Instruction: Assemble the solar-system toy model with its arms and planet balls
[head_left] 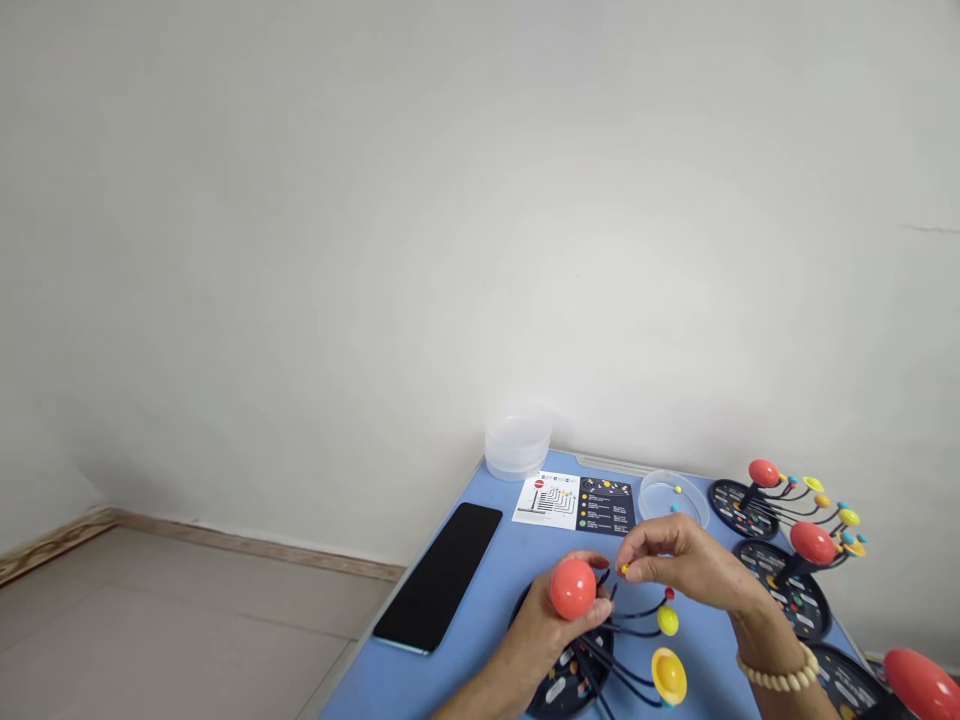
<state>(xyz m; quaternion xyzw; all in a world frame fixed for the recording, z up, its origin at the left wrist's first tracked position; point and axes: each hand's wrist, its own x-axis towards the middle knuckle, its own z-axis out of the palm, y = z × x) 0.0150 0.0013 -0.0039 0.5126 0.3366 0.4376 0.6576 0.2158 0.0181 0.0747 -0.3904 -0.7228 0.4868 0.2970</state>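
Observation:
My left hand [551, 618] is wrapped around the post of a solar system model, just under its red sun ball [573, 588]. The model's black round base [559, 690] rests on the table, partly covered by that hand. Thin black curved arms fan out to the right, carrying a small red ball [669, 594], a yellow ball [667, 621] and a yellow ringed planet [668, 677]. Above these arms, my right hand [679, 560] pinches a tiny orange bead [624, 569] between thumb and forefinger, close to the arm tips beside the sun ball.
Finished-looking models [812, 543] line the right edge of the blue table [480, 590]. A clear dish [652, 505] holds small beads. Nearby lie a printed instruction sheet [547, 502], stacked clear containers [517, 447] and a black tablet-like slab [442, 575]. A wall stands behind.

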